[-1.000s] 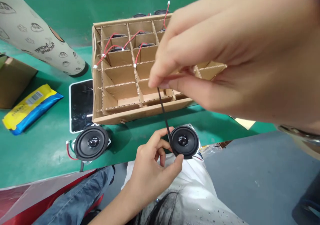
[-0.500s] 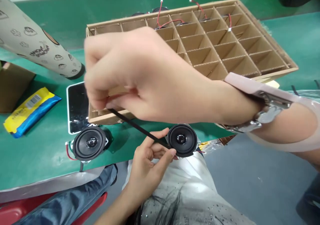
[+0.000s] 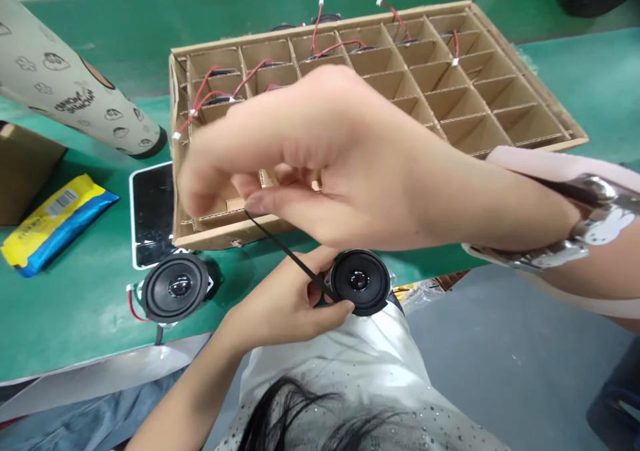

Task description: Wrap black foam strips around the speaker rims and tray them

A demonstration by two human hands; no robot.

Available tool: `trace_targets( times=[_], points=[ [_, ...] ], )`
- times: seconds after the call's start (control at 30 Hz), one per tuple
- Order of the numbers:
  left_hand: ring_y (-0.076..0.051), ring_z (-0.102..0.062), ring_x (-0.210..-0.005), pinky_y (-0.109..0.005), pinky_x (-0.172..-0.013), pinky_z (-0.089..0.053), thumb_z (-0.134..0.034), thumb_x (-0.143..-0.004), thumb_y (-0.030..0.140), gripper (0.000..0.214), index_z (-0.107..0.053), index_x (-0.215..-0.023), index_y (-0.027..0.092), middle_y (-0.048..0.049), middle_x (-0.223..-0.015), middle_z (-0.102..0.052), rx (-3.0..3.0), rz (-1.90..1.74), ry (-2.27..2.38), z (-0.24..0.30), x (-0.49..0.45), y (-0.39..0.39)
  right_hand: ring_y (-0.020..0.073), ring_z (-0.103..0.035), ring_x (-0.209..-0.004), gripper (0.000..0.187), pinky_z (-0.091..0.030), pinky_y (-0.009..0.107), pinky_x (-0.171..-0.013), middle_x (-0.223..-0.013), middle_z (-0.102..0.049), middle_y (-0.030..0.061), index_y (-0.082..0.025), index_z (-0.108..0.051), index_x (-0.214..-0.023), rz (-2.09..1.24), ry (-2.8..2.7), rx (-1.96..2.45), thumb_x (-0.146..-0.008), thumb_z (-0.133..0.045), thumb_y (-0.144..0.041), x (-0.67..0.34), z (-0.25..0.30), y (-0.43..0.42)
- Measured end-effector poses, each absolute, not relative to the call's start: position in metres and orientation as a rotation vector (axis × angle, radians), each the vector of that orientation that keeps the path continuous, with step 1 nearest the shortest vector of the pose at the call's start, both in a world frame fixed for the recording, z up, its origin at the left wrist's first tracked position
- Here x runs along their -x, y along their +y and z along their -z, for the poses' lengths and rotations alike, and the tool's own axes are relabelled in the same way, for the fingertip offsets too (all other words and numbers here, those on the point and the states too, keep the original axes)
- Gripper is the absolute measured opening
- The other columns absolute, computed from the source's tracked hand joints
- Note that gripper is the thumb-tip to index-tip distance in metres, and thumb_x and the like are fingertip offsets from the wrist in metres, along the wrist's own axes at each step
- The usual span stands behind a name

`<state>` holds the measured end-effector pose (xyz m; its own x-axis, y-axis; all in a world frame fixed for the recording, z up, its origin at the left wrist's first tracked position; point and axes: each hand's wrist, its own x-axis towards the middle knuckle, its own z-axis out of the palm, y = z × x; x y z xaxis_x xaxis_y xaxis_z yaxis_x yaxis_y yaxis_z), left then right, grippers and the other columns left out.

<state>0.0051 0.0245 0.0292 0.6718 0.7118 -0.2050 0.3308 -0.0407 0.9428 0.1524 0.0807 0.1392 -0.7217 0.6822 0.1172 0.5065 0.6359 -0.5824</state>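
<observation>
My right hand (image 3: 350, 164) is raised close to the camera, thumb and fingers pinched on the upper end of a thin black strip (image 3: 285, 254). The strip runs down and right to a small round black speaker (image 3: 360, 282), which my left hand (image 3: 280, 304) grips at its left edge over my lap. My left thumb and fingers press the strip's lower end against the speaker rim. A second black speaker (image 3: 175, 286) with red wires lies face up on the green table (image 3: 75, 304) to the left.
A cardboard tray with divider cells (image 3: 500, 114) sits behind my hands; several far-left and back cells hold speakers with red wires (image 3: 215, 87). A phone (image 3: 150, 214) lies by its left side. A yellow-blue packet (image 3: 55, 221), a brown box (image 3: 23, 171) and a patterned sleeve (image 3: 75, 97) are at left.
My right hand swung from the right to the left across the tray, pulling the strip's upper end leftward so it slants. My left hand closed tighter on the speaker.
</observation>
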Motion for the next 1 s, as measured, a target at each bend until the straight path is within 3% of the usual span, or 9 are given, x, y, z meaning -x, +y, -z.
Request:
trace_targets(
  times=[0.1,0.2,0.3,0.5,0.7,0.83,1.0],
  points=[
    [-0.012,-0.054,-0.056,-0.017,-0.045,-0.043,-0.067,-0.071,0.013,0.027,-0.063,-0.096,0.021,-0.0002,-0.072,-0.06,-1.564,-0.356,0.834,-0.029,-0.006,0.029,-0.0014,-0.05,-0.08,0.039,-0.041,0.011,-0.074,-0.112,-0.058,-0.0035,-0.011,-0.054,-0.121,-0.608,-2.596,0.79,-0.086,-0.041,0.001,-0.158,-0.14,0.079],
    [-0.013,-0.058,-0.057,-0.017,-0.044,-0.044,-0.069,-0.075,0.02,0.038,-0.057,-0.11,0.022,-0.0005,-0.074,-0.061,-1.451,-0.325,0.855,-0.025,-0.003,0.023,-0.0021,-0.048,-0.081,0.036,-0.041,0.008,-0.072,-0.113,-0.057,-0.0003,-0.007,-0.054,-0.116,-0.571,-2.59,0.635,-0.086,-0.04,0.005,-0.162,-0.135,0.079],
    [-0.013,-0.059,-0.058,-0.018,-0.047,-0.045,-0.068,-0.079,0.024,0.048,-0.051,-0.124,0.024,0.0004,-0.075,-0.062,-1.449,-0.31,0.862,-0.021,0.002,0.013,-0.0033,-0.046,-0.077,0.032,-0.039,0.007,-0.07,-0.097,-0.058,-0.003,-0.006,-0.058,-0.11,-0.605,-2.495,0.564,-0.084,-0.044,0.007,-0.162,-0.127,0.079],
    [-0.009,-0.059,-0.054,-0.017,-0.048,-0.045,-0.063,-0.084,0.021,0.05,-0.043,-0.129,0.022,-0.001,-0.085,-0.067,-1.341,-0.44,0.891,-0.018,0.003,-0.009,-0.0022,-0.047,-0.078,0.041,-0.039,0.011,-0.069,-0.093,-0.058,-0.0088,-0.014,-0.058,-0.113,-0.694,-2.557,0.697,-0.081,-0.04,0.005,-0.161,-0.123,0.074],
    [-0.011,-0.066,-0.059,-0.017,-0.057,-0.051,-0.058,-0.085,0.016,0.057,-0.032,-0.136,0.021,0.003,-0.074,-0.068,-1.134,-0.61,0.982,-0.014,-0.018,-0.034,-0.0027,-0.046,-0.076,0.039,-0.037,0.012,-0.066,-0.086,-0.056,-0.0106,-0.017,-0.06,-0.109,-0.676,-2.556,0.737,-0.08,-0.044,0.003,-0.161,-0.12,0.067],
    [-0.011,-0.065,-0.062,-0.019,-0.06,-0.052,-0.058,-0.084,0.017,0.052,-0.037,-0.132,0.021,0.0021,-0.079,-0.069,-1.147,-0.72,1.052,-0.014,-0.025,-0.043,-0.0004,-0.052,-0.076,0.028,-0.04,0.014,-0.067,-0.09,-0.062,-0.0078,-0.016,-0.063,-0.105,-0.639,-2.578,0.742,-0.083,-0.053,-0.003,-0.161,-0.118,0.064],
    [-0.011,-0.061,-0.058,-0.02,-0.059,-0.051,-0.069,-0.069,0.016,0.056,-0.053,-0.122,0.019,0.0055,-0.069,-0.064,-1.356,-0.739,1.255,-0.019,-0.022,-0.04,-0.001,-0.051,-0.071,0.029,-0.04,0.012,-0.063,-0.084,-0.061,-0.0078,-0.02,-0.063,-0.106,-0.647,-2.581,0.706,-0.085,-0.052,-0.004,-0.158,-0.114,0.065]
  ],
)
